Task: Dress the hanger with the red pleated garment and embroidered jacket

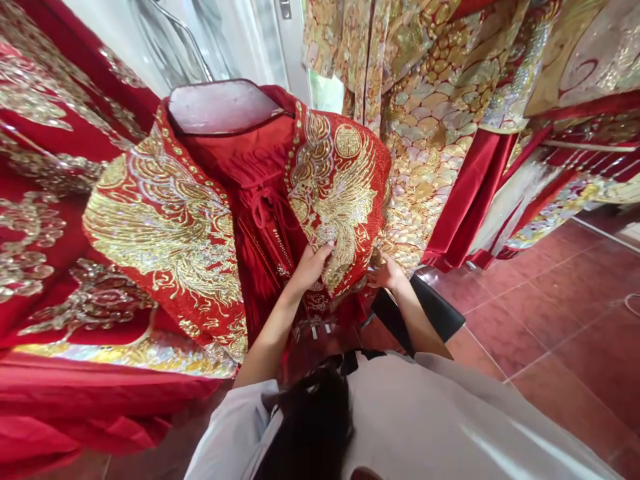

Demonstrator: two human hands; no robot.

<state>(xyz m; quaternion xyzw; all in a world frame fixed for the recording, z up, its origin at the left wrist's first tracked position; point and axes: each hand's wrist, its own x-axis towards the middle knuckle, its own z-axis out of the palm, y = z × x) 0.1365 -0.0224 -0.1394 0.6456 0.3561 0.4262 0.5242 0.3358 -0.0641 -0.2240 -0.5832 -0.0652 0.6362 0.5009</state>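
A red jacket (pixel 350 173), thickly embroidered with gold and silver birds and scales, hangs open on a form with a pale neck top (pixel 220 108). Between its fronts shows a dark red satin dress (pixel 263 247) with a tied cord at the chest. My left hand (pixel 311 265) is closed on the inner edge of the jacket's right-hand front, thumb on top of the embroidery. At the outer lower edge of that same front, my right hand (pixel 389 275) has its fingers curled on the cloth; part of them is hidden behind it.
Red beaded garments (pixel 45 220) hang close on the left. Gold-patterned robes (pixel 425 133) and red satin pieces (pixel 465 193) hang on the right. A flat black object (pixel 440 310) is beneath my right forearm, above the red tiled floor (pixel 540 320). Pale curtains (pixel 240 40) are behind.
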